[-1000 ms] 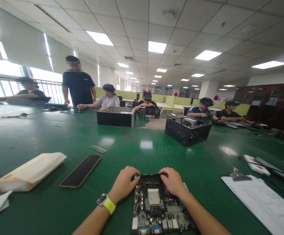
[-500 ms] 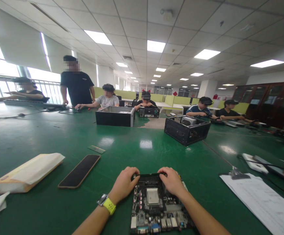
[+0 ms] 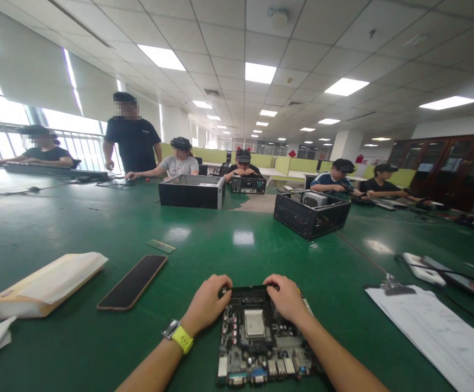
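Note:
A motherboard (image 3: 279,344) lies on the green table in front of me, ports toward me, with a square silver processor (image 3: 254,323) in its socket. A dark upright strip (image 3: 247,292) runs along its far edge; whether it is a memory stick or only the slots I cannot tell. My left hand (image 3: 209,301), below a yellow-green watch strap, is closed at the far left corner, thumb inside and fingers curled over the edge. At the strip's right end my right hand (image 3: 286,298) is closed the same way. The fingertips are partly hidden.
Left of the board lie a phone (image 3: 133,283), a small thin strip (image 3: 161,246) and a tissue pack (image 3: 47,286). A clipboard with papers (image 3: 432,332) is at the right. Two computer cases (image 3: 191,193) (image 3: 311,215) stand farther back. Several people sit or stand around the table.
My hands keep their hold at the board's far edge. The view has shifted slightly. The standing person at the back left has lifted a hand off the table.

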The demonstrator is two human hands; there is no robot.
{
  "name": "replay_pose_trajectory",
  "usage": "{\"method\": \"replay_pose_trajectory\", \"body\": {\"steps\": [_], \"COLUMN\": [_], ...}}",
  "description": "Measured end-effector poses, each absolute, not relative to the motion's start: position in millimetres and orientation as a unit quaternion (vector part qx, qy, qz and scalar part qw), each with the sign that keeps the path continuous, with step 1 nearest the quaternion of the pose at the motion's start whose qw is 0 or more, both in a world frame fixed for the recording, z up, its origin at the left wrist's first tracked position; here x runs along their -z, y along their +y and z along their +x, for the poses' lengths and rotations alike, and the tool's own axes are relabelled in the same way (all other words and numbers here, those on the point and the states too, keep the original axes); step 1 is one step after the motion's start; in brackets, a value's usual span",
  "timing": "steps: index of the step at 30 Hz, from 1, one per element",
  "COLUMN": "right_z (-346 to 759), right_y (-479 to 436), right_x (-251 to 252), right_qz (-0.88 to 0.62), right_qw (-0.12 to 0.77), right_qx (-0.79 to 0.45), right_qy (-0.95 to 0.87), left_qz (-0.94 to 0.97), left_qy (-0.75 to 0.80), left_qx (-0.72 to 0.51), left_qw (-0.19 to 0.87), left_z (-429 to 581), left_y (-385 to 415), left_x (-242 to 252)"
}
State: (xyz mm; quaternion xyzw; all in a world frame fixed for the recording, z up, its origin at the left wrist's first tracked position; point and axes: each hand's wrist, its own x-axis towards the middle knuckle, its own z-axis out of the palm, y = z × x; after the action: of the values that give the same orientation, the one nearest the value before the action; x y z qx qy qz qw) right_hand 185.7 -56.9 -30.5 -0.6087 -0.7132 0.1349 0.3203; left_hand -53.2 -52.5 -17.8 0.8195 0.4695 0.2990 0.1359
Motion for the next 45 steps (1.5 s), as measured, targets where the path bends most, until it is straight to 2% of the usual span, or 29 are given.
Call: {"method": "replay_pose_trajectory", "body": {"steps": [45], "right_z": [183.6], "right_y": [-58.5], "right_x": [26.0], "right_qz": [-0.636], "right_qw": [0.27], "right_qx": [-0.125], "right_qy": [-0.712], "left_qz": [0.815], "left_qy": [0.465], "left_qx": [-0.309], "left_qw": [0.158], "left_z": [-55.3], "left_y": [-52.4], "left_x": [15.2]}}
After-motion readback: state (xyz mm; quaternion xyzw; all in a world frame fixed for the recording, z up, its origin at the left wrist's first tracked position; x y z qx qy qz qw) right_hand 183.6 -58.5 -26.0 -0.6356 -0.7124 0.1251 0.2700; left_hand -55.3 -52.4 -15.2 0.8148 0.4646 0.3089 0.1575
